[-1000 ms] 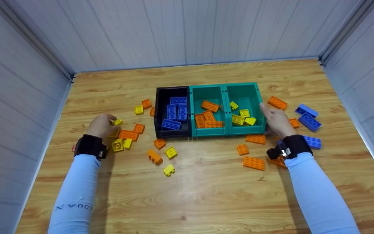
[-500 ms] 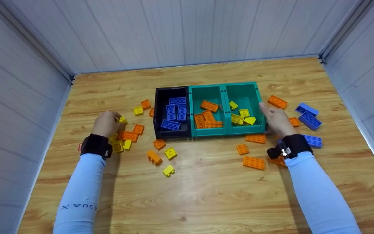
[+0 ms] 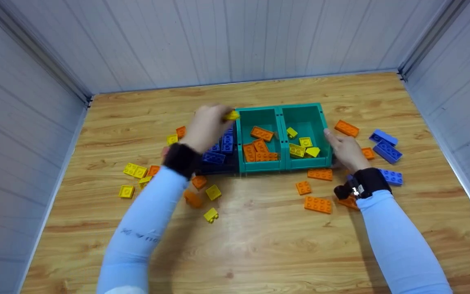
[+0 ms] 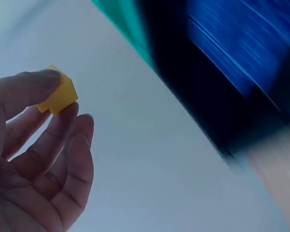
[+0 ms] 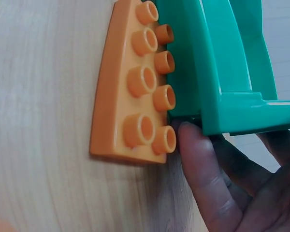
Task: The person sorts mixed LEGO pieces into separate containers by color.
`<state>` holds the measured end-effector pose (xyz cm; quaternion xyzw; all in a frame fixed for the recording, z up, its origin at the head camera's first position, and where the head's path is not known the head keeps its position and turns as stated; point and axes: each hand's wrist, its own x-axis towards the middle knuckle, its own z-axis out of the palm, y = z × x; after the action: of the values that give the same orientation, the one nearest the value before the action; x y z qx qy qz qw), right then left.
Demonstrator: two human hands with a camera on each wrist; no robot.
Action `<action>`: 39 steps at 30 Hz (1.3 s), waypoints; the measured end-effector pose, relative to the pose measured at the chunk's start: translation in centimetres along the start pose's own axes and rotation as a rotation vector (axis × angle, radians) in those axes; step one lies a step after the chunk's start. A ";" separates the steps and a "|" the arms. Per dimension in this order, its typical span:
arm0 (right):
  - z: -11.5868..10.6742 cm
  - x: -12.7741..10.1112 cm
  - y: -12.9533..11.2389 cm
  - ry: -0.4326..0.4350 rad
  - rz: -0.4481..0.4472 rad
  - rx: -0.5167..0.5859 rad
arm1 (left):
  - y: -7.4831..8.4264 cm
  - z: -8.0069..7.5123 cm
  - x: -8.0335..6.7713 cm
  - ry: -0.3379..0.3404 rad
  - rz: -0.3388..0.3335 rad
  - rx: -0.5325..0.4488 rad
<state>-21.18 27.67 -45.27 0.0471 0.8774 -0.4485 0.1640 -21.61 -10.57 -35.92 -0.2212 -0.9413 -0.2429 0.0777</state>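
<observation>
Wooden table, grey walls; left hand pinches yellow brick, right hand flat against teal bin.

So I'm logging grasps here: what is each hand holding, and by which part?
The left hand pinches a small yellow brick by its edges between thumb and fingertips. The right hand holds nothing; it rests against the teal bin.

Left hand pinches small yellow brick btwn thumb & fingertips at frame left, w/ motion-blurred black bin holding blue bricks upper right & a teal bin edge beside it.
</observation>
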 end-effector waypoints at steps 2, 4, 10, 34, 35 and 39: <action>0.1 0.0 -0.1 -0.008 0.008 0.006 | 2.6 1.6 1.5 -0.071 0.078 0.044; 0.2 0.0 -0.2 -0.015 0.014 0.007 | 4.9 3.5 2.6 -0.134 0.155 0.112; 0.7 0.0 -0.6 -0.043 0.032 0.042 | 9.0 7.7 4.5 -0.217 0.287 0.238; 1.3 0.4 -1.1 -0.040 -0.003 -0.007 | 8.6 9.0 3.2 -0.182 0.347 0.427; 1.2 0.5 -1.1 -0.038 -0.004 -0.008 | 8.4 8.5 3.0 -0.164 0.347 0.421; 1.0 0.6 -1.0 -0.033 -0.007 -0.006 | 7.3 6.4 1.9 -0.104 0.334 0.377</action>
<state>-21.69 26.23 -45.23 0.0361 0.8760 -0.4473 0.1769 -20.24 -0.96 -37.93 -0.3675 -0.9230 -0.0351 0.1084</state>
